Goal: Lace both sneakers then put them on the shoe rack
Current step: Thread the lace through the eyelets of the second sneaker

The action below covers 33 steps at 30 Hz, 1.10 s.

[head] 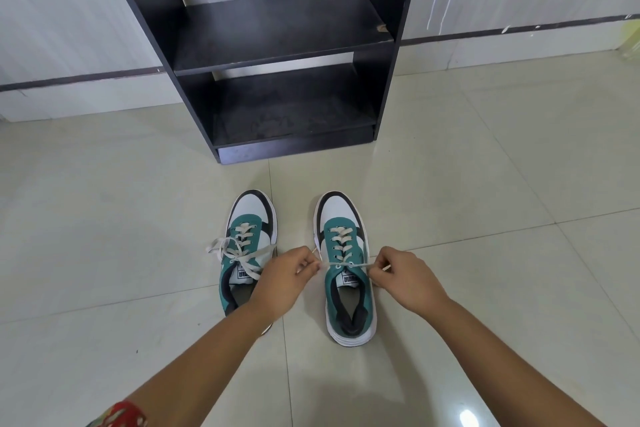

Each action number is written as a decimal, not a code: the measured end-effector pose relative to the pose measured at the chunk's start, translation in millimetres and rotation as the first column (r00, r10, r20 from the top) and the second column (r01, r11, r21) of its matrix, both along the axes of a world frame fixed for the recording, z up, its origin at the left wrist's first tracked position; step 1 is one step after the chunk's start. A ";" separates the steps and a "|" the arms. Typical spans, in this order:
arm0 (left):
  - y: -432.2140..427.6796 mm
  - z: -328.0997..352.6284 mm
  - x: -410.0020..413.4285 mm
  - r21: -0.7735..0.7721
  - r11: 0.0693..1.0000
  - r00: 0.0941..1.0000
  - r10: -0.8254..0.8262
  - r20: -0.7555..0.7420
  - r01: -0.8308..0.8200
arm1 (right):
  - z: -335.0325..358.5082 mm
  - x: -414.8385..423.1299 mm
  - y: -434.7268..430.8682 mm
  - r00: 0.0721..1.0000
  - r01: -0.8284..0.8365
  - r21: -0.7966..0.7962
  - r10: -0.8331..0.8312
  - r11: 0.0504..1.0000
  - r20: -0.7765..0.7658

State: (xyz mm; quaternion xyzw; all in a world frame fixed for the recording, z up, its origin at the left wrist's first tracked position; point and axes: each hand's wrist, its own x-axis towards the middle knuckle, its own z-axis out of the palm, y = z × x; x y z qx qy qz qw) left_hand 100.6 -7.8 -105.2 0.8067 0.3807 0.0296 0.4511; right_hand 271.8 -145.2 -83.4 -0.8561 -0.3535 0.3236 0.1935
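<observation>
I see open tiled floor (pixel 485 184) between the two sneakers and the shoe rack (pixel 284 80), with nothing lying in that stretch. Both rack shelves are bare, their openings facing me; the side panels limit entry from left and right. The left sneaker (pixel 247 246) and right sneaker (pixel 346 267) stand side by side with a narrow gap between them, and my left hand (pixel 282 282) fills it. My right hand (pixel 403 279) sits just outside the right sneaker. A taut lace (pixel 346 265) spans between my hands across that shoe's opening. Wide floor lies free on both outer sides.
</observation>
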 end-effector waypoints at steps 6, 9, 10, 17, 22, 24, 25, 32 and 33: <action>-16.5 25.2 15.7 -0.323 0.931 0.954 0.235 0.185 -0.167 | 15.3 -7.2 7.0 0.879 0.268 0.277 -0.116 0.923 -0.463; -15.6 40.3 23.7 -0.466 0.864 0.906 0.339 0.253 -0.193 | 24.9 -13.0 16.2 0.755 0.380 0.324 -0.088 0.866 -0.650; -14.1 44.9 24.6 -0.498 0.846 0.893 0.358 0.272 -0.188 | 27.1 -14.2 18.1 0.728 0.409 0.343 -0.076 0.845 -0.681; -16.3 47.3 29.6 -0.429 0.901 0.897 0.241 0.371 -0.064 | 24.6 -15.2 22.6 0.675 0.454 0.410 -0.004 0.791 -0.738; -19.2 47.9 31.4 -0.420 0.904 0.910 0.104 0.400 0.082 | 16.9 -19.4 24.6 0.671 0.437 0.391 -0.004 0.810 -0.741; -17.7 48.3 31.9 -0.459 0.879 0.913 0.074 0.402 0.131 | 13.7 -19.4 24.9 0.659 0.456 0.360 -0.037 0.814 -0.751; -17.1 48.0 32.3 -0.485 0.864 0.917 0.075 0.391 0.136 | 13.0 -18.8 25.0 0.657 0.453 0.356 -0.036 0.818 -0.753; -8.0 41.7 31.9 -0.654 0.753 0.956 0.127 0.262 0.079 | 13.6 -20.6 23.6 0.701 0.259 0.455 0.159 0.852 -0.695; -8.0 41.0 32.2 -0.652 0.756 0.954 0.144 0.264 0.066 | 12.7 -20.5 23.0 0.712 0.236 0.464 0.174 0.854 -0.681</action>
